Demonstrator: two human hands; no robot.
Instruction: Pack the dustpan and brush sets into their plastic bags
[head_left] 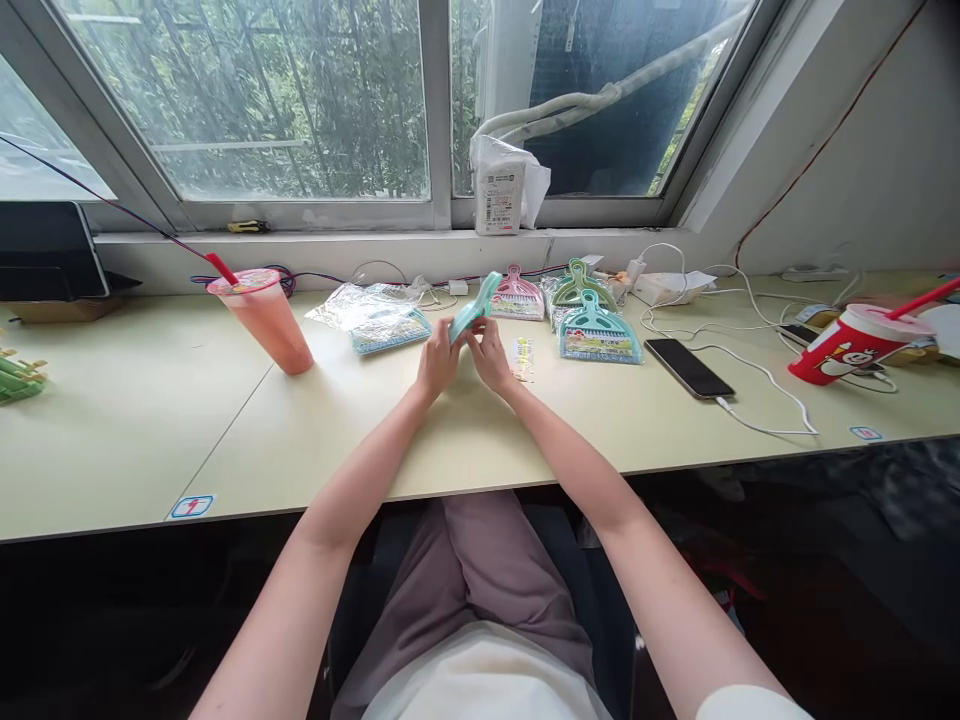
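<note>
My left hand (pixel 438 358) and my right hand (pixel 489 355) are together over the middle of the table, both closed on a teal mini dustpan (pixel 477 305). It is held up on edge, tilted, so its front face is turned away and a brush cannot be made out. Just right of my right hand lies a small printed label strip (pixel 523 358). Farther right sit a blue mini dustpan set (pixel 600 335), a green one (pixel 579 283) and a pink one (pixel 516 296). To the left, a blue brush set (pixel 390 332) lies partly under clear plastic wrap (pixel 360 304).
A tilted pink drink cup (pixel 266 320) stands left, a red cup (pixel 847 345) far right. A phone (pixel 690 368) charges on a white cable (pixel 780 385). A tissue pack (pixel 501 195) rests on the windowsill. At far left are a tablet (pixel 52 250) and green bundles (pixel 21 378).
</note>
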